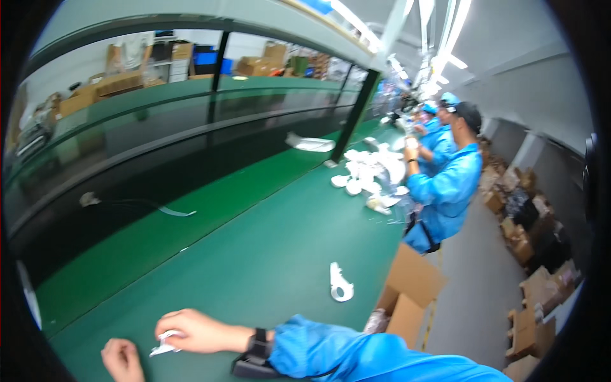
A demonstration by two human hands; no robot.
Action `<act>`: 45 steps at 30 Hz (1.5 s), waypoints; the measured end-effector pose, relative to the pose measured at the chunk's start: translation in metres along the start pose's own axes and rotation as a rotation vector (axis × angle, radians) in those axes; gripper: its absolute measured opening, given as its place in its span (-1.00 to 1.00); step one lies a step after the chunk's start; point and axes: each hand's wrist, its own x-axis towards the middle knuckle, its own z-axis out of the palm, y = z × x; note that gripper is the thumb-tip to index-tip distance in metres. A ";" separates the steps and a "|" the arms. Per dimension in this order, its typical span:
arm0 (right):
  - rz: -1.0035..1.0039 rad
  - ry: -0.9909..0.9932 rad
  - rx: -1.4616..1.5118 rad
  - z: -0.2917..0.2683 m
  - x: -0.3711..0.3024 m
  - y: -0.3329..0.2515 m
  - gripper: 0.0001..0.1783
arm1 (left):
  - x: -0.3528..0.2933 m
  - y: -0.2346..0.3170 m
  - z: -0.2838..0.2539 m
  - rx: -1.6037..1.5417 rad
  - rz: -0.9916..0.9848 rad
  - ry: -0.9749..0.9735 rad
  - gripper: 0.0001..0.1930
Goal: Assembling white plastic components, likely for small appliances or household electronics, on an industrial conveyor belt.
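Note:
My right hand (198, 331) reaches in over the green bench, a dark band round its wrist, its fingers closed on a small white plastic part (164, 344). Much of that part is covered by the fingers. Just to the left, at the lower edge, is my left hand (123, 360). Its fingers are curled in, and what they hold, if anything, is hidden. The two hands are close but apart. A white plastic piece with a round ring end (341, 284) lies alone on the bench, to the right of my hands.
An open cardboard box (410, 286) stands against the bench's right edge. Farther along lies a heap of white parts (369, 170), with co-workers in blue (449, 172) beside it. Past the bench seam runs a green and black belt (127, 235) with a few pieces on it.

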 end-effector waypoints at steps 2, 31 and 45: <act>-0.010 0.041 0.002 0.000 -0.002 -0.004 -0.83 | -0.001 0.002 -0.005 -0.013 -0.087 -0.090 -0.82; 0.081 0.011 -0.044 -0.011 -0.008 -0.009 -0.81 | 0.002 -0.014 0.021 -0.029 0.033 0.035 -0.91; 0.115 0.002 -0.046 -0.011 -0.007 -0.014 -0.82 | 0.000 -0.009 0.019 -0.012 0.052 0.052 -0.91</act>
